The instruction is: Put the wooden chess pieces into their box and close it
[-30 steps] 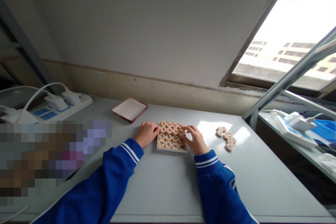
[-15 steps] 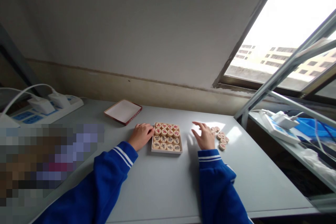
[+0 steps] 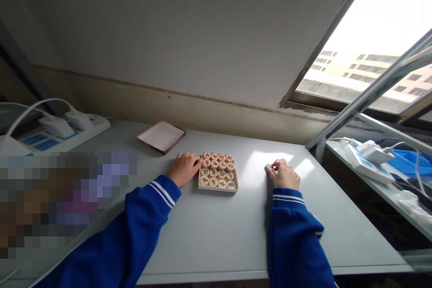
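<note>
An open shallow box [image 3: 218, 188] on the grey table holds rows of round wooden pieces, red characters in the back rows and black ones in front. My left hand [image 3: 185, 168] rests at the box's left edge, fingers curled together against its side. To the right of the box, my right hand [image 3: 285, 174] pinches a round wooden piece [image 3: 269, 168] between thumb and fingers. The other loose pieces are mostly hidden behind this hand.
A box lid [image 3: 162, 137], pale inside, lies behind my left hand. A power strip [image 3: 96, 125] with plugs sits at the back left. At the right are a metal frame [image 3: 340, 123] and a shelf with another power strip [image 3: 369, 166].
My right hand has moved right, over the loose pieces, and closed on one. My left hand stays at the box. The whole view has shifted slightly.
</note>
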The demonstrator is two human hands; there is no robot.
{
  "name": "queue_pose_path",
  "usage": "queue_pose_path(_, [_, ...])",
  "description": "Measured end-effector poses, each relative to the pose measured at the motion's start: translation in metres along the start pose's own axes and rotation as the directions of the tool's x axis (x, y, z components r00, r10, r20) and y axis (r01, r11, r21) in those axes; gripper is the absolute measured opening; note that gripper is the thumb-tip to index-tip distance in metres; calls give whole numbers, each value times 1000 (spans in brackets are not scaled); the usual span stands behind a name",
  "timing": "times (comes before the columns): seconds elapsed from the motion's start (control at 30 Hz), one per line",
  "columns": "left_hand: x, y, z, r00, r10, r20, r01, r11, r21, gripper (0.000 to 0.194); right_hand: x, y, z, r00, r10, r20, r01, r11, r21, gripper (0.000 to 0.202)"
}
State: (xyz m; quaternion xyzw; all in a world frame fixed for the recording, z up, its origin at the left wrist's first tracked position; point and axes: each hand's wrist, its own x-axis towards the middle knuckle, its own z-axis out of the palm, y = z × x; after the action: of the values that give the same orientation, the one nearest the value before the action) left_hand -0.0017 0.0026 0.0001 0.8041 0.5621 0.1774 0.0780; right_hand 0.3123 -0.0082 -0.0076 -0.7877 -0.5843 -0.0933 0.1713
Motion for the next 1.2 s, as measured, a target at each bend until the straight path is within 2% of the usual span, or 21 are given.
queue_pose_path(0.1, [0,-2,-1,1000,3,17,-3,1000,5,35,-1,-9,-11,992,22,123,-35,994,102,25])
queue_pose_path(0.2, [1,-6,-4,998,34,56,-32,999,-41,36,-6,-26,-18,974,-65,219,5,964,266,26])
queue_pose_path(0.27, [1,-8,-6,995,55,77,-50,996,-67,36,-12,-41,-20,969,-152,196,68,923,378,28])
queue_pose_path(0.33, [1,-9,-7,995,58,77,-52,996,-76,36,-20,-59,-20,961,-254,106,176,863,474,29])
queue_pose_path(0.4, [0,-9,-7,995,59,78,-52,995,-84,34,-32,-80,-20,933,-360,25,296,804,516,28])
queue_pose_path(0.53, [-1,-9,-7,995,40,89,-31,995,-93,31,-55,-121,-21,870,-492,32,420,772,477,20])
queue_pose_path(0.67, [-2,-8,-8,995,57,86,-48,993,-110,32,-68,-146,-18,852,-523,23,472,787,398,19])
queue_pose_path(0.8, [-2,-8,-9,991,92,92,-80,989,-128,36,-72,-151,-11,861,-507,-19,483,808,338,21])
queue_pose_path(0.97, [-4,-7,-11,990,114,88,-98,982,-160,47,-73,-150,-7,871,-491,-29,468,808,358,29])
queue_pose_path(1.1, [-4,-7,-13,988,125,92,-106,976,-192,53,-71,-146,-9,875,-484,-23,450,792,413,46])
queue_pose_path(1.2, [-3,-7,-13,983,145,110,-124,976,-181,54,-64,-134,-12,873,-487,-7,433,770,470,58])
